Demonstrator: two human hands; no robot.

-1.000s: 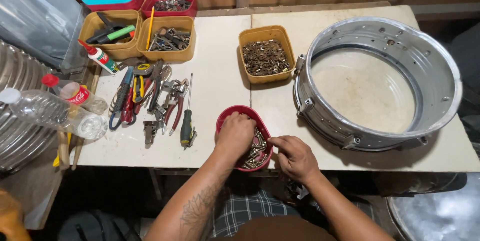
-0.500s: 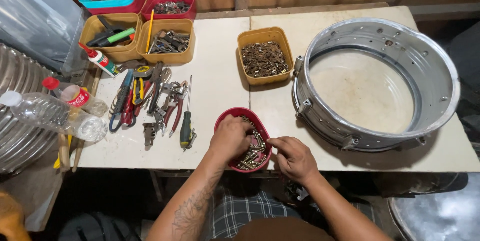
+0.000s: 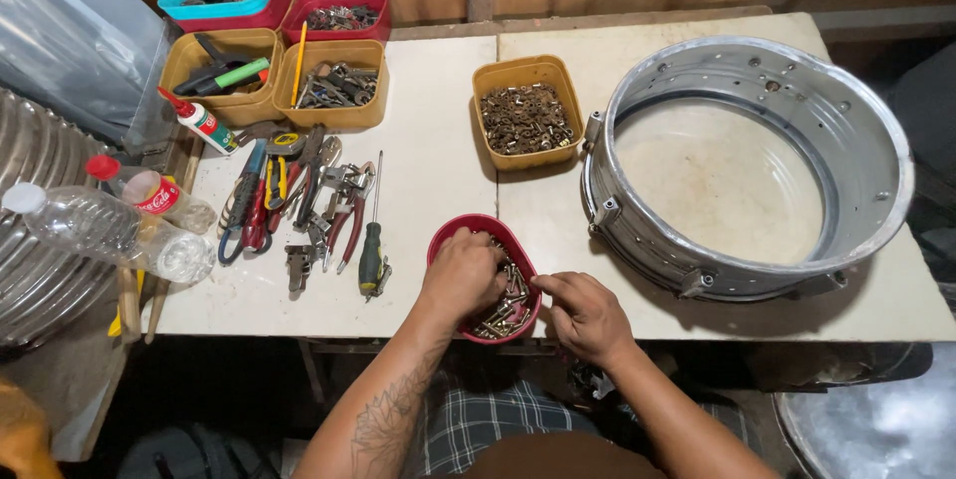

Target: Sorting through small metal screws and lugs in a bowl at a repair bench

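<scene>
Now, line by line, what I see through the head camera:

Change: my left hand (image 3: pixel 461 275) sits deeper in the red bowl (image 3: pixel 447 236) than half a second ago, when it was over the near rim; my right hand (image 3: pixel 588 317) has barely shifted.

Left hand: palm down, fingers curled into the pile of screws (image 3: pixel 504 308); whether they pinch one I cannot tell.

Right hand: at the bowl's right edge, thumb and forefinger pressed together at the tips; what they hold, if anything, is too small to tell.

Red bowl: round, smooth plastic, at the bench's (image 3: pixel 438 155) near edge, filled with brassy, shiny screws.

Drum shell (image 3: pixel 876 155): wide round ring of dull grey metal with small holes and lugs, lying flat, well apart to the right.

Yellow tub (image 3: pixel 526 74): rounded square plastic, holding dark rusty small parts, beyond the bowl.

Screwdriver (image 3: pixel 371 252): green and black handle, thin steel shaft, just left of the bowl.

Pliers (image 3: pixel 261 202): heaped farther left, red, blue and yellow grips.

Bench: pale, matt, stained.
</scene>
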